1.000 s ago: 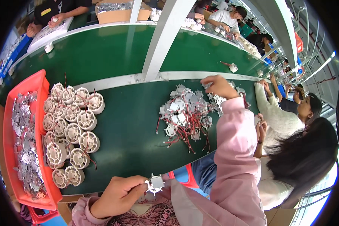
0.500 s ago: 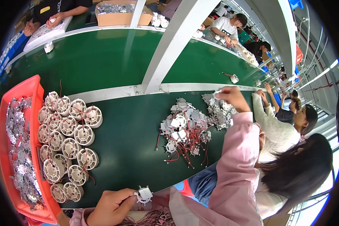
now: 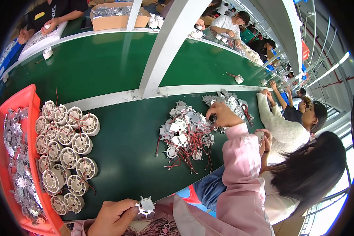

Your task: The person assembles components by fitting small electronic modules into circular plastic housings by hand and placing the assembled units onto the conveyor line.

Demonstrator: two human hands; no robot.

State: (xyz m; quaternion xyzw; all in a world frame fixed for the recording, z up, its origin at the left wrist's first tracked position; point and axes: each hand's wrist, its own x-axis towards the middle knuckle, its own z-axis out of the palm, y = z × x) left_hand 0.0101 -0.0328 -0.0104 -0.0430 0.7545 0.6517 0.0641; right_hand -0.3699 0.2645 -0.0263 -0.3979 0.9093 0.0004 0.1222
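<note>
Between the thumb and fingers of my left hand (image 3: 112, 217), near the front edge of the table, is a small white square plastic part with short prongs (image 3: 146, 206). My right hand (image 3: 225, 115) reaches over the table with its fingers curled down where two heaps meet. Its fingertips touch or hover at the parts, and what they hold, if anything, is hidden. Left of it lies a heap of white and grey parts with red wires (image 3: 183, 131). Just beyond it is a heap of smaller grey-white pieces (image 3: 230, 100).
Rows of round white housings with red wires (image 3: 69, 157) stand at the left, beside a red bin (image 3: 37, 114) of shiny metal pieces. A white metal post (image 3: 161, 51) rises from the table's far rail. A co-worker in white (image 3: 279, 122) sits close on the right.
My right hand has come left and nearer from the far heap, uncovering a bundle of red wires beside it. The white piece it pinched no longer shows. My left hand keeps its part.
</note>
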